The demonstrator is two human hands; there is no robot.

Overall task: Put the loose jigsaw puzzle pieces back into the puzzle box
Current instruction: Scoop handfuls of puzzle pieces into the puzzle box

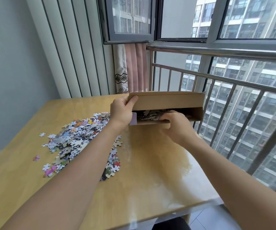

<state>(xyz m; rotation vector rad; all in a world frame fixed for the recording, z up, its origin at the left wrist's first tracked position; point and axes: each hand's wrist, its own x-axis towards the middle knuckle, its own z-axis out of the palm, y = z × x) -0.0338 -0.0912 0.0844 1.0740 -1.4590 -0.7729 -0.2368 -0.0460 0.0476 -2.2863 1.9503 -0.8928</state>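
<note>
Many pieces (77,140) are lying at 9 o'clock. The box (167,99) is being gripped open by the left hand (121,112); the right hand (175,123) is curled over pieces inside, apparently depositing.

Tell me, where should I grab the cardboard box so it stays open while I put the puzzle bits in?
Grab the puzzle box at its left end, coming from the left, probably best. The left hand does that, thumb on the lifted flap's corner. This keeps the long opening facing you, so the right hand can reach in. The pile of pieces lies left on the table.
</note>
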